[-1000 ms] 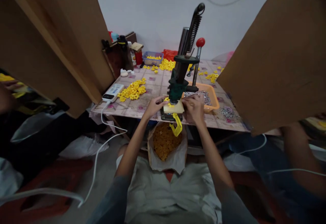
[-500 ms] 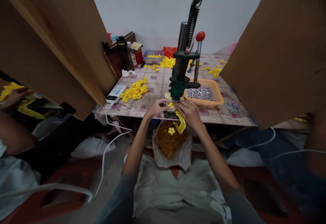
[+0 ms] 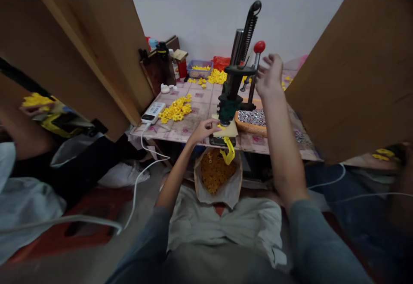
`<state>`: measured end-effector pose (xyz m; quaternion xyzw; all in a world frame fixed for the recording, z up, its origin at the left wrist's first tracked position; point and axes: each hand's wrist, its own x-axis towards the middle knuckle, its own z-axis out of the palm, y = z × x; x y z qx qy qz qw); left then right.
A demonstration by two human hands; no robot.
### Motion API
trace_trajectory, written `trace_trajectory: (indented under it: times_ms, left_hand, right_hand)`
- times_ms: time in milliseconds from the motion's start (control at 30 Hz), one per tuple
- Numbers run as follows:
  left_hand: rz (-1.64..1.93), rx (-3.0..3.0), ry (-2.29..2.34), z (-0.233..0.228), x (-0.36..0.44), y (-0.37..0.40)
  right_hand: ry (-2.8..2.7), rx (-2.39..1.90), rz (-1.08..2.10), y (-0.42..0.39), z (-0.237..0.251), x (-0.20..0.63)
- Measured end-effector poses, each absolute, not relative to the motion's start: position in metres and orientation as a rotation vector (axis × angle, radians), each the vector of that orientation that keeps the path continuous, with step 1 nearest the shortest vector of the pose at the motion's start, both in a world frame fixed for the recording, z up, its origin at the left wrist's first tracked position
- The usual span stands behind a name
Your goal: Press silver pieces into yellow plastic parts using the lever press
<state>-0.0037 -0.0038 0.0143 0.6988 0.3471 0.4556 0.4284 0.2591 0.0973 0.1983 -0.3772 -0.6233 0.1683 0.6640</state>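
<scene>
My left hand point(image 3: 204, 130) pinches a small yellow flower piece point(image 3: 221, 125) on the pale pad at the foot of the hand press point(image 3: 229, 100). The press is green and black, with a black spring point(image 3: 251, 25) on top and a lever ending in a red knob point(image 3: 260, 46). My right hand point(image 3: 269, 75) is raised in the air just right of that knob, fingers apart and blurred, not touching it. A yellow chute point(image 3: 228, 151) hangs from the press base over an open bag of yellow pieces point(image 3: 215, 174) in my lap.
An orange tray of small silver parts point(image 3: 255, 119) sits right of the press. Piles of yellow flowers point(image 3: 176, 109) and a white device with a cable point(image 3: 153, 112) lie on the tiled table point(image 3: 196, 103). Wooden boards point(image 3: 351, 64) flank both sides. Another person's hand point(image 3: 30, 107) holds yellow pieces at left.
My right hand has left the press base and risen up beside the red knob. A loose yellow flower that was falling has dropped into the bag. My left hand stays at the base.
</scene>
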Motion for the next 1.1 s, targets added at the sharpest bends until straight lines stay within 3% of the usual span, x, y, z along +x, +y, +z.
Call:
trace_trajectory:
  times_ms: [100, 267, 367, 467, 633, 733, 933, 1100]
  left_hand:
    - [1.183, 1.813, 0.934, 0.015, -0.005, -0.005]
    - [1.54, 1.882, 1.613, 0.021, -0.035, -0.01]
    - [1.38, 1.847, 2.175, 0.024, -0.065, -0.012]
    - [1.147, 1.749, 2.416, 0.023, -0.082, -0.012]
    - [0.997, 1.719, 2.489, 0.018, -0.083, -0.013]
    - [0.989, 1.79, 2.459, 0.016, -0.084, -0.015]
    - [1.0, 1.79, 2.459, 0.012, -0.089, -0.018]
    - [1.125, 1.898, 2.301, 0.004, -0.09, -0.03]
  right_hand:
    - [-1.374, -0.844, 0.617, 0.108, 0.218, 0.246]
    - [-1.199, -0.52, 0.544, -0.002, 0.195, 0.213]
    - [-1.216, -0.428, 0.547, -0.041, 0.176, 0.215]
    - [-1.311, -0.592, 0.551, -0.022, 0.165, 0.235]
    - [-1.646, -1.578, 0.27, 0.023, 0.118, 0.293]
    - [-2.007, -1.938, 0.348, 0.027, 0.089, 0.31]
    - [-2.29, -1.9, 0.658, 0.039, 0.082, 0.316]
    - [-2.282, -1.743, 0.727, 0.037, 0.083, 0.325]
